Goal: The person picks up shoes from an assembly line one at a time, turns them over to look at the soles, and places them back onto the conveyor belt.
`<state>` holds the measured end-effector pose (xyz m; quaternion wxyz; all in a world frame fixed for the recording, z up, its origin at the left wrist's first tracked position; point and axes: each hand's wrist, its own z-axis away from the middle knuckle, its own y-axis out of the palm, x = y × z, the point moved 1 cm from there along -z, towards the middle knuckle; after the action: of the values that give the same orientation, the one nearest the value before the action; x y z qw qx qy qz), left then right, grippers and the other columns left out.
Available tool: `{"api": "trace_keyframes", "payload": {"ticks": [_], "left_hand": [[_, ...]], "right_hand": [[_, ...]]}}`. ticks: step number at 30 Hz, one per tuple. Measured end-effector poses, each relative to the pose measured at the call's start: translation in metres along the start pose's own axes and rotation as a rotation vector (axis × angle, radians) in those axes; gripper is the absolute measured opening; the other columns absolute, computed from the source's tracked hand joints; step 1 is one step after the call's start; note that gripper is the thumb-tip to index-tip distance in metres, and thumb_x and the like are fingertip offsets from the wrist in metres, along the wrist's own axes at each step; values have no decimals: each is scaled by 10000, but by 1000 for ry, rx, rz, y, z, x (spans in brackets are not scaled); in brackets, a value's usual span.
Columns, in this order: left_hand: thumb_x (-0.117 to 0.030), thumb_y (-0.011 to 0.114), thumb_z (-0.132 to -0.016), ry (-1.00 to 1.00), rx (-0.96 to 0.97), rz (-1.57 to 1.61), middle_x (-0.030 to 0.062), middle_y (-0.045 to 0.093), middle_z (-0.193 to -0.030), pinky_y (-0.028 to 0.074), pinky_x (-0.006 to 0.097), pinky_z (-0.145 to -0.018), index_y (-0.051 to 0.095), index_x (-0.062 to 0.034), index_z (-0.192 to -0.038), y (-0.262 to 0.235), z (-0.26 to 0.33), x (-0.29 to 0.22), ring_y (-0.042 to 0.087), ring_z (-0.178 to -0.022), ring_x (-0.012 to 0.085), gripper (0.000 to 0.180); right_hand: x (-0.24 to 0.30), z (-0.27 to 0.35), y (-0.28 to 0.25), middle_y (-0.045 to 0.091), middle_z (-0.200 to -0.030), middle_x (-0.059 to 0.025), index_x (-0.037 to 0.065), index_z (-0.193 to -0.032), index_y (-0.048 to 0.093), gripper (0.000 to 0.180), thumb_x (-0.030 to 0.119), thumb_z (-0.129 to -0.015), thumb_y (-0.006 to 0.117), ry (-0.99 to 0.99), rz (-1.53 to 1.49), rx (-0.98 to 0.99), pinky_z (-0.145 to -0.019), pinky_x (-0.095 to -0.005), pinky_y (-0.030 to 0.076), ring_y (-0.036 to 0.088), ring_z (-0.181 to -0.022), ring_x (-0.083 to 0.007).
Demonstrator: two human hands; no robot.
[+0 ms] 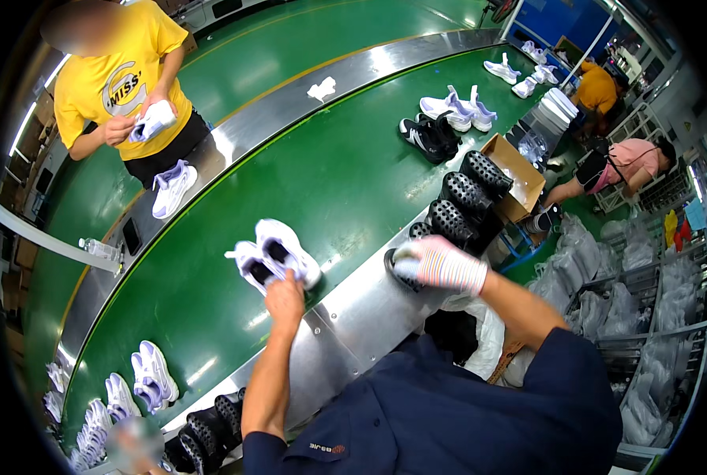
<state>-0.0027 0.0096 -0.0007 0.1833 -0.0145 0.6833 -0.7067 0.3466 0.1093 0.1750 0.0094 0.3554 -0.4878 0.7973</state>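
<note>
In the middle of the green belt stands a pair of white and lilac sneakers point(294, 247) with dark insides. My left hand point(284, 301) is bare, its fingers closed at the back end of the nearer sneaker point(252, 267). On my right hand point(442, 265) is a striped knit glove. That hand is closed over a black rounded piece point(393, 267) at the belt's metal edge, and the palm and fingers hide part of it. Beyond the glove, several black perforated shoe-shaped pieces point(466, 191) stand in a row.
Behind that row sits an open cardboard box point(518, 178). Black shoes point(431, 138) and white sneakers point(456, 108) stand farther along the belt point(353, 182). More white sneakers point(154, 376) line the lower left. Across the belt, a person in yellow point(124, 87) holds a white shoe point(154, 123).
</note>
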Motion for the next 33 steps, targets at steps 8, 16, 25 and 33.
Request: {"api": "trace_keyframes", "payload": {"ticks": [8, 16, 25, 33], "left_hand": [[-195, 770, -875, 65, -132, 205, 215, 636, -1180, 510, 489, -932, 616, -81, -1316, -29, -24, -34, 594, -1129, 405, 481], [-92, 695, -911, -439, -57, 373, 221, 714, -1037, 553, 443, -870, 697, 23, -1126, -16, 137, 22, 696, -948, 389, 244], [-42, 668, -913, -525, -3, 575, 208, 712, -984, 559, 434, -835, 698, 24, -1095, -8, 149, -35, 703, -899, 371, 196], [-102, 727, -919, 37, -327, 656, 217, 596, -1314, 581, 383, -851, 597, -33, -1338, -92, 48, -111, 627, -1155, 357, 445]], "right_hand": [[-211, -227, -130, 732, -973, -207, -14, -1000, 752, 298, 208, -876, 596, 548, 235, -228, -885, -396, 535, 707, -975, -360], [-306, -313, -118, 712, -1181, -230, -18, -1117, 734, 349, 186, -861, 613, 749, 96, -391, -1012, -420, 491, 653, -1203, -388], [-272, -352, -102, 731, -794, -209, -35, -867, 758, 303, 201, -731, 624, 491, 294, -184, -759, -415, 557, 735, -787, -339], [10, -210, -29, 690, -799, -265, -17, -793, 735, 330, 280, -697, 624, -140, 275, -79, -756, -467, 571, 709, -785, -414]]}}
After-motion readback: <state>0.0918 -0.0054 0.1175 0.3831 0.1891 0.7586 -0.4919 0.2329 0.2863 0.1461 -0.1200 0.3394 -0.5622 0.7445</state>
